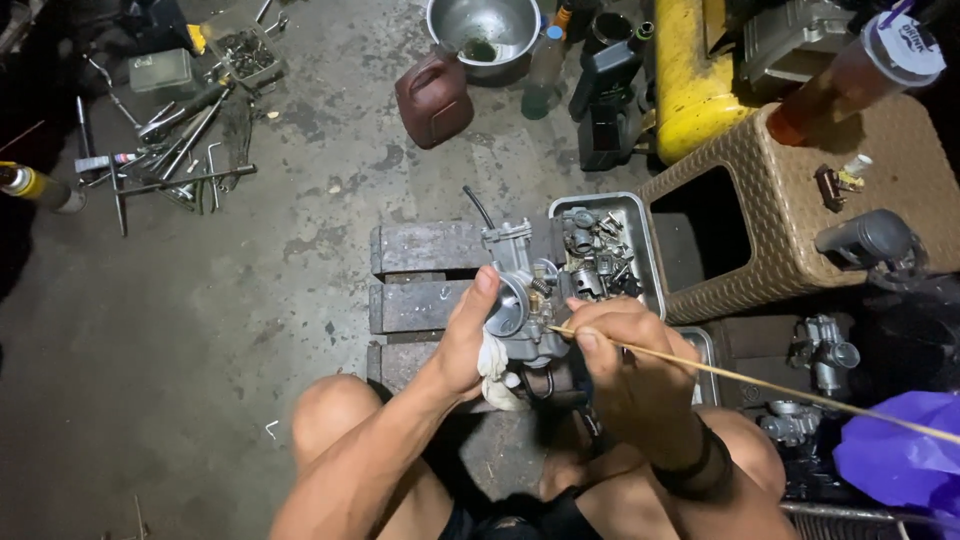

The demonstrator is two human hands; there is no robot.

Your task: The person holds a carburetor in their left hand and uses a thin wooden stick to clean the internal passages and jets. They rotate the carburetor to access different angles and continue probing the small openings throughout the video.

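While gripped: 1 carb [520, 300], 1 stick [760, 382], 2 hands [545, 350].

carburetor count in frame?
3. One carburetor held in the left hand, right hand poking it with a thin stick; two spare carburetors at right. Tray parts may hide more.

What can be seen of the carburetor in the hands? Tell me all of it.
The carburetor is a grey cast-metal body with a round bore facing up-left, a spring and small fittings on its right side, and a thin black cable rising from its top. The left hand grips it from the left, with a white rag underneath. The right hand pokes a thin stick into it. It is held above a wooden block.
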